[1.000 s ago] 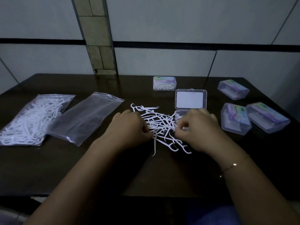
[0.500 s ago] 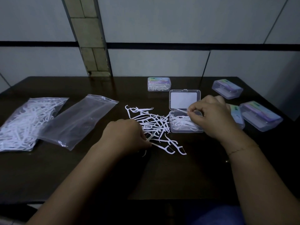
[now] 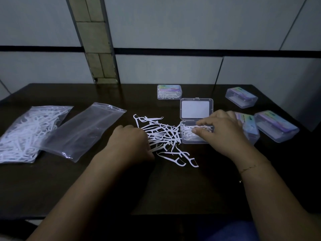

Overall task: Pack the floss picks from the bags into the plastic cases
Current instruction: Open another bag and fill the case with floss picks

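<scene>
A loose pile of white floss picks (image 3: pixel 161 134) lies in the middle of the dark table (image 3: pixel 173 188). Right of the pile stands an open clear plastic case (image 3: pixel 196 108), its lid up and picks inside. My right hand (image 3: pixel 220 131) is over the case and pinches a few picks between thumb and fingers. My left hand (image 3: pixel 132 143) lies on the pile's left edge with its fingers curled on some picks. A full bag of picks (image 3: pixel 26 133) and an empty zip bag (image 3: pixel 83 131) lie at the left.
One closed case with picks (image 3: pixel 169 92) stands behind the open one. Three more closed cases (image 3: pixel 276 126) lie at the right, one partly behind my right hand. A tiled wall rises behind the table. The table's front edge is near my body.
My right hand carried picks from the pile to the open case and now holds them lower inside it. My left hand stayed at the pile's left edge.
</scene>
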